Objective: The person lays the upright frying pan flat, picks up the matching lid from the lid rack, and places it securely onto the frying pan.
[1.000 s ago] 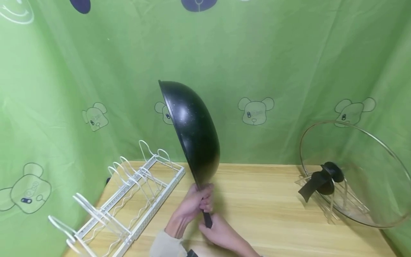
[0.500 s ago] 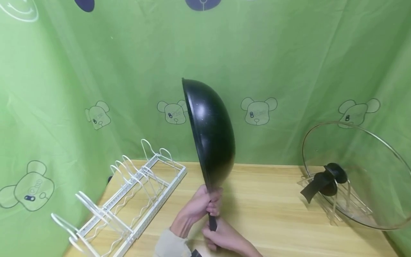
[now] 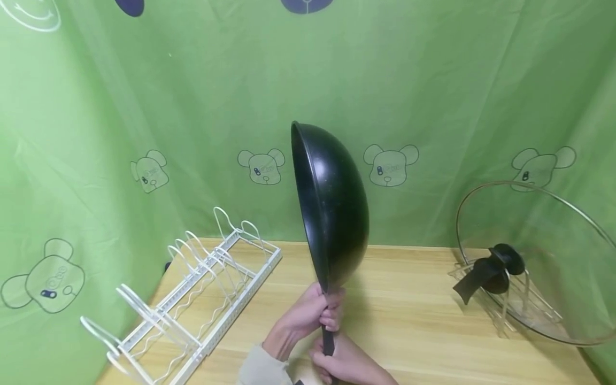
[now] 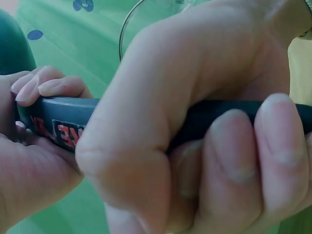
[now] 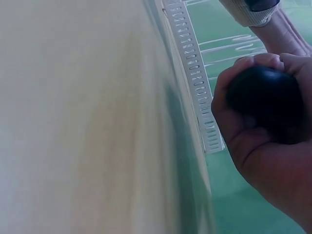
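A black wok (image 3: pixel 343 206) stands on its side in the air in the head view, its handle down and its open side facing left. My left hand (image 3: pixel 312 311) grips the handle (image 3: pixel 328 343) just below the bowl. Lower down, my right hand (image 3: pixel 347 361) is wrapped round the handle's end part. In the left wrist view, red lettering shows on the handle (image 4: pixel 63 127) between the two hands. The right wrist view looks at the rounded dark handle end (image 5: pixel 265 100) inside the curled right hand (image 5: pixel 258 161). The wok's inside is mostly hidden.
A white wire rack (image 3: pixel 239 299) with upright loops lies along the left of the wooden table (image 3: pixel 409 315). At the right, a large glass lid (image 3: pixel 539 235) with a black knob (image 3: pixel 507 259) leans in a small wire stand (image 3: pixel 505 315). Green curtain (image 3: pixel 433 80) surrounds the table.
Both hands have carried the wok to the right and brought it more upright. It has turned a little, so a strip of its inside shows. Rack and lid stay in place.
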The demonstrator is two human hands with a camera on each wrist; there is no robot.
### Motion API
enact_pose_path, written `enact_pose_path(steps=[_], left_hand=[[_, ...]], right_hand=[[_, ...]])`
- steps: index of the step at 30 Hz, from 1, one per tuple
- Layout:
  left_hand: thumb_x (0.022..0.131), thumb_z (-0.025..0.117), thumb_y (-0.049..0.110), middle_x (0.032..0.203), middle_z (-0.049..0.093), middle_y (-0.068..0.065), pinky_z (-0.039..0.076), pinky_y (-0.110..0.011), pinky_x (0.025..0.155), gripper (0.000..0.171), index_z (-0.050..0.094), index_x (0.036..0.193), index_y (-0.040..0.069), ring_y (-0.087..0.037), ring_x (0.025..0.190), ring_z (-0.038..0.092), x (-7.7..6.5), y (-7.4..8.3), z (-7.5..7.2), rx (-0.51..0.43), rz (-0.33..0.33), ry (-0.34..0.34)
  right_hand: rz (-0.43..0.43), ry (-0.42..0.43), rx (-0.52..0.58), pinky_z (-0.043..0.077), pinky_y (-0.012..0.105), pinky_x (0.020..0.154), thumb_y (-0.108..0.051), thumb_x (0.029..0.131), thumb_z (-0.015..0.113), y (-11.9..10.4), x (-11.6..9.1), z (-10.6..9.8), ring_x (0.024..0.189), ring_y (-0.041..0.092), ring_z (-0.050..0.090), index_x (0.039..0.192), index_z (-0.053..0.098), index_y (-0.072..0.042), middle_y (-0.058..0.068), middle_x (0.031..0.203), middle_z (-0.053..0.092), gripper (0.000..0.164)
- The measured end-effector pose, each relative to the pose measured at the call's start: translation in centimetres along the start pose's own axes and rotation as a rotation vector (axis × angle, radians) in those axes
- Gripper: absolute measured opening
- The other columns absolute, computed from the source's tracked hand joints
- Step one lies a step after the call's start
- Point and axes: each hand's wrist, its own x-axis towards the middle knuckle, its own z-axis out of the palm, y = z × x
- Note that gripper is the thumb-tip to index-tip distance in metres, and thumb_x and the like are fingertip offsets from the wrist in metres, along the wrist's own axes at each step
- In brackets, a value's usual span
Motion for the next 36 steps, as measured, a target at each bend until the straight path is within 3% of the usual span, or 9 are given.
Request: enact_pose_path(steps=[7, 20, 28, 32, 36], left_hand=[[0.105, 0.050, 0.021, 0.058, 0.034, 0.013, 0.030, -0.017, 0.050, 0.035, 0.037, 0.073, 0.020, 0.000, 0.048, 0.033, -0.1, -0.7, 0.3, -0.012, -0.028, -0.010], [0.103, 0.049, 0.020, 0.057, 0.033, 0.012, 0.031, -0.019, 0.051, 0.037, 0.036, 0.068, 0.020, -0.002, 0.048, 0.031, 0.5, -0.4, 0.6, -0.026, -0.011, -0.006], [0.107, 0.049, 0.025, 0.059, 0.036, 0.011, 0.033, -0.019, 0.054, 0.041, 0.037, 0.067, 0.020, -0.002, 0.051, 0.035, 0.2, 0.0, 0.7, -0.065, -0.017, -0.038], [0.106, 0.047, 0.020, 0.061, 0.037, 0.010, 0.034, -0.019, 0.056, 0.036, 0.040, 0.071, 0.019, -0.004, 0.053, 0.035, 0.1, 0.0, 0.9, -0.099, -0.002, -0.059], [0.107, 0.040, 0.016, 0.065, 0.038, 0.008, 0.035, -0.020, 0.058, 0.032, 0.044, 0.075, 0.018, -0.006, 0.057, 0.036, 0.1, -0.1, 1.1, -0.125, 0.028, -0.104]], right_hand=[[-0.028, 0.026, 0.054, 0.031, 0.012, 0.039, -0.007, 0.098, 0.058, 0.1, -0.9, 0.4, 0.042, -0.007, 0.043, 0.065, 0.053, 0.004, -0.016, 0.054, 0.049, 0.035], [0.034, -0.006, 0.185, 0.034, 0.014, 0.043, -0.009, 0.102, 0.054, -1.0, -1.5, -0.1, 0.044, -0.003, 0.042, 0.070, 0.045, 0.013, -0.013, 0.055, 0.048, 0.040], [0.039, 0.002, 0.228, 0.031, 0.016, 0.043, 0.001, 0.095, 0.051, -1.8, -1.7, 0.1, 0.045, -0.001, 0.042, 0.074, 0.042, 0.017, -0.012, 0.055, 0.047, 0.028], [0.024, -0.019, 0.225, 0.031, 0.015, 0.042, -0.002, 0.097, 0.052, -2.0, -1.9, 0.2, 0.045, -0.004, 0.043, 0.072, 0.045, 0.016, -0.013, 0.055, 0.049, 0.032], [0.035, -0.056, 0.292, 0.030, 0.016, 0.043, -0.009, 0.103, 0.053, -2.3, -2.6, 0.0, 0.047, -0.003, 0.042, 0.074, 0.042, 0.017, -0.015, 0.059, 0.048, 0.041]])
